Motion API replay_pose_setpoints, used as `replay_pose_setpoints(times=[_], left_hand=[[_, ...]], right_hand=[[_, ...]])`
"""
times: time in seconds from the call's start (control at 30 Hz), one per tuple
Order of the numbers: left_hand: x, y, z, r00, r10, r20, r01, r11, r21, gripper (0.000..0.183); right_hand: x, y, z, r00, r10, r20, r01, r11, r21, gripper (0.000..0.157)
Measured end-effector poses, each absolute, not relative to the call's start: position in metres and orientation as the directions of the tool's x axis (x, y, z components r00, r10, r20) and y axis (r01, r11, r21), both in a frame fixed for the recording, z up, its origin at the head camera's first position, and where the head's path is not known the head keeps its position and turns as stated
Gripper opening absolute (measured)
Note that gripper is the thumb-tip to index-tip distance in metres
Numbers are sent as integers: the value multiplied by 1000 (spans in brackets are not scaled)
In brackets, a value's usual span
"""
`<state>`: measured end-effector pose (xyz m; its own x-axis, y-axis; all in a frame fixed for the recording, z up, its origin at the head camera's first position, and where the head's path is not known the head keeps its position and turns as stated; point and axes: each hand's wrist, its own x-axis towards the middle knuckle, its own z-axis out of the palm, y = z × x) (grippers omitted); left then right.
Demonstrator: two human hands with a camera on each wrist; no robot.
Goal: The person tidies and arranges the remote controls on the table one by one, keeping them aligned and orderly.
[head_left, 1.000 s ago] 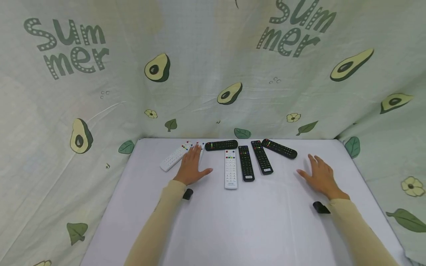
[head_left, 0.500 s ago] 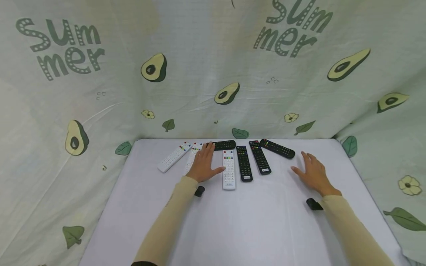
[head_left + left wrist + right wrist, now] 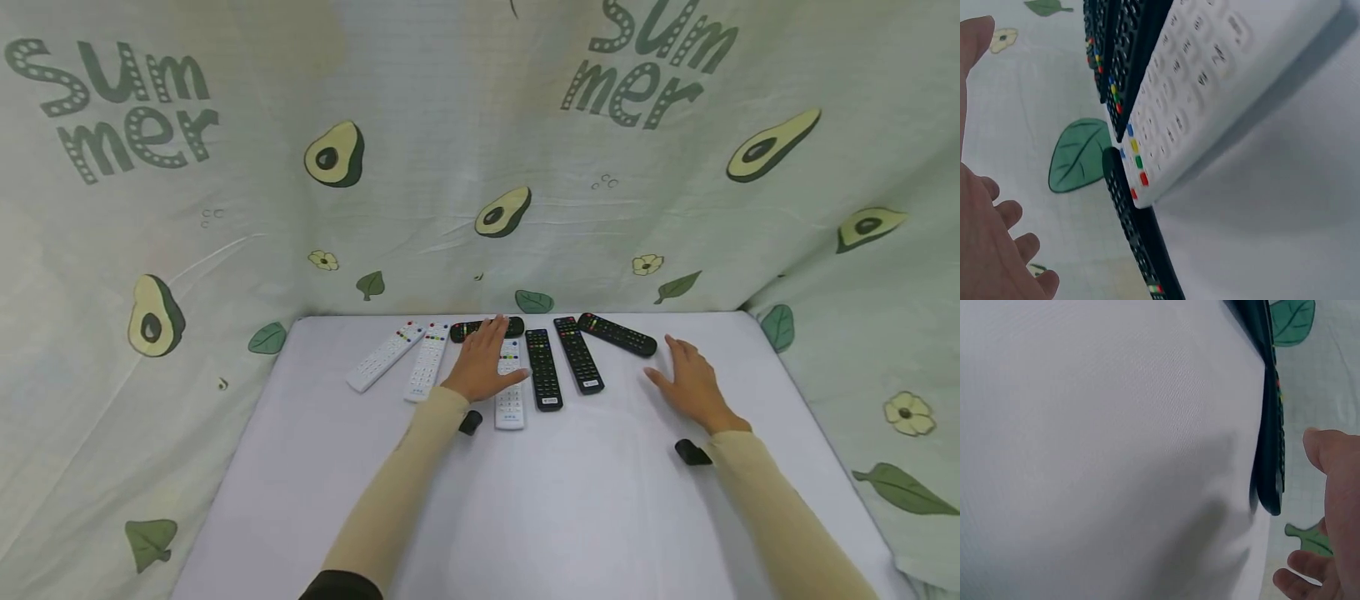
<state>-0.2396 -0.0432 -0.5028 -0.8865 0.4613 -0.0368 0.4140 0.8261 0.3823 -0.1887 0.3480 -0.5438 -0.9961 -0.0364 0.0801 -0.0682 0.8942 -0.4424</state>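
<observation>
My left hand (image 3: 482,364) hovers with fingers spread over a white remote control (image 3: 510,407) and the black remote (image 3: 463,331) lying crosswise behind it, partly hiding both. Nothing is in its grasp; the left wrist view shows its fingertips apart from the white remote's (image 3: 1204,69) buttons. To its left lie two more white remotes, one slanted (image 3: 384,358) and one steeper (image 3: 427,363). On its right are a black remote (image 3: 543,371), another black one (image 3: 579,357) and a slanted black one (image 3: 617,334). My right hand (image 3: 693,385), fingers extended, holds nothing beside that slanted remote.
The remotes lie along the back of a white-covered table (image 3: 585,517). Behind it hangs a pale green cloth (image 3: 420,108) printed with avocados and leaves. A dark wrist device (image 3: 470,422) shows by the left wrist and another (image 3: 692,452) by the right.
My left hand has moved right, from over the white remotes at the left to the middle white one. My right hand has shifted slightly left, and the view has turned slightly. The remotes keep their arrangement.
</observation>
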Motion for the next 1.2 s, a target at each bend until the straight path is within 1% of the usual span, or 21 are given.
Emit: replay_pose_setpoints(times=[0.23,0.33,0.47,0.8,1.07,1.2], left_hand=[[-248,-24,-503,-875,480,-58,417,810,413,104],[-250,-15,-502,-869,492,-48,427,796,428,102],[-252,-5,-500,-862,506,-38,440,783,441,99],[-259,25,-498,-852,519,-65,428,764,482,96],[-263,45,-498,-852,521,-55,416,737,533,89],[-267,54,-501,-852,520,-61,404,728,554,88]], right_hand=[[-195,344,-543,-998,-17,53,-40,875,-483,79],[-196,344,-542,-999,-5,42,-25,868,-495,79],[-198,343,-542,-999,4,43,-19,858,-513,78],[-210,341,-545,-999,19,45,-11,811,-586,77],[-217,339,-546,-999,24,38,-3,803,-596,77],[-218,340,-548,-999,32,27,10,806,-592,76]])
